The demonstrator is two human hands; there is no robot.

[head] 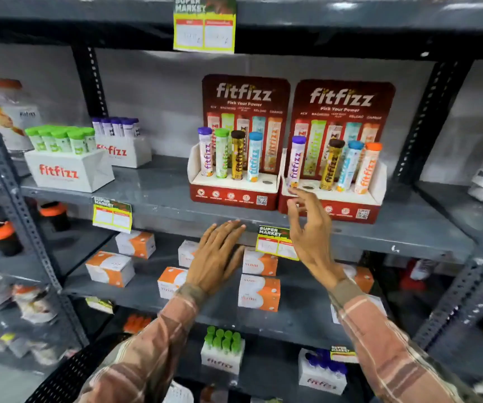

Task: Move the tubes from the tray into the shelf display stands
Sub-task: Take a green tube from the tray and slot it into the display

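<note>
Grey slotted-steel shelving filled the whole view, with two red fitfizz display stands side by side on the middle shelf. My left hand lay flat and empty, fingers spread, against the shelf's front lip just below the left stand. My right hand hung loose and open, holding nothing, fingertips right at the front edge of the right stand. Straight above those fingertips stood the purple-capped tube, and next to it an empty hole, the green slot by the look of the backing card. The left stand had one empty hole too, at the end nearer my right hand, where orange should go. Supply trays sat well off from my left hand: the green-capped tray and the purple-capped tray behind it. I couldn't spot a tray of orange tubes for certain. My guess at what could go wrong: the cardboard stands looked light and the tubes stood tall and leaning, so a careless knuckle pulling back could tip the purple one or shove the stand backwards. Dropping a green tube in crooked could also knock the brown-capped tube beside that hole.
</note>
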